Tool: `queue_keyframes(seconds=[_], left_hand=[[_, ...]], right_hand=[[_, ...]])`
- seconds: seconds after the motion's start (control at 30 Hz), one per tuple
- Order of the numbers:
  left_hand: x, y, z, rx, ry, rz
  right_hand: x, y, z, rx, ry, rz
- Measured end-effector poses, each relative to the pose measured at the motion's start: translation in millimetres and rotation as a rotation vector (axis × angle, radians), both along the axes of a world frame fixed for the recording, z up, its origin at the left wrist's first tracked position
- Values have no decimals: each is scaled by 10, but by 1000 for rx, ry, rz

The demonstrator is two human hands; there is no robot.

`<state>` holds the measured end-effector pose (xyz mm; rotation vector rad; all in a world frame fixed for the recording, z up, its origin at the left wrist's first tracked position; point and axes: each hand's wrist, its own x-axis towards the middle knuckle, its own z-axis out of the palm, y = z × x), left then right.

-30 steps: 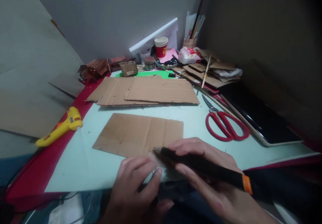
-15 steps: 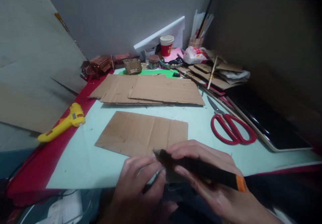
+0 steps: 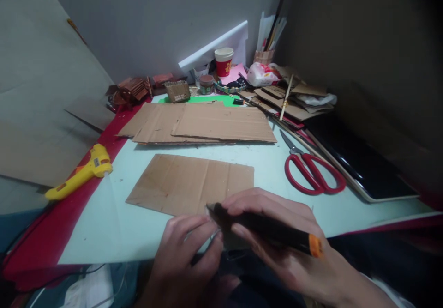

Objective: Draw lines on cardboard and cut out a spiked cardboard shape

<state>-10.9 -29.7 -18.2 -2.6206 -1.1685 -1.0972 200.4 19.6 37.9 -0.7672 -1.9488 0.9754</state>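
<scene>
My right hand (image 3: 277, 234) grips a black utility knife (image 3: 263, 227) with an orange end, its tip pointing left at the near edge of the table. My left hand (image 3: 187, 257) has its fingers curled and pinched at the knife's tip; what they pinch is too small to make out. Just beyond both hands lies a flat brown cardboard piece (image 3: 190, 183) on the pale cutting mat (image 3: 104, 225).
Larger cardboard sheets (image 3: 204, 123) lie farther back. Red scissors (image 3: 311, 172) rest at the right beside a black tablet (image 3: 360, 160). A yellow glue gun (image 3: 79, 172) sits at the left on red cloth. A red paper cup (image 3: 223, 62), small jars and cardboard scraps crowd the back.
The knife's orange end has slid a little left and toward me. Both hands stay at the near edge; the view has shifted slightly.
</scene>
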Motion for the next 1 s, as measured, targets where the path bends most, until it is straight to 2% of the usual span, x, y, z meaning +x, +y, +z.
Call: queue_keyframes(seconds=[0.33,0.57,0.77,0.87,1.0], left_hand=[[-114,18,79,-47,134,-59],[-90,-14,88,-67,129,-15],[-97,-25,94,-74,145,2],[-109,-17,115,-77,177,-13],[-95,-29,155,-102,123,17]], right_hand=[[113,-91,54,-1,-76,-43],[227,-263,23,10,-78,-115],[327,-315,74,40,-94,-154],[384,-360,50,34,-110,-191],[453,-483,1,39,-155,-263]])
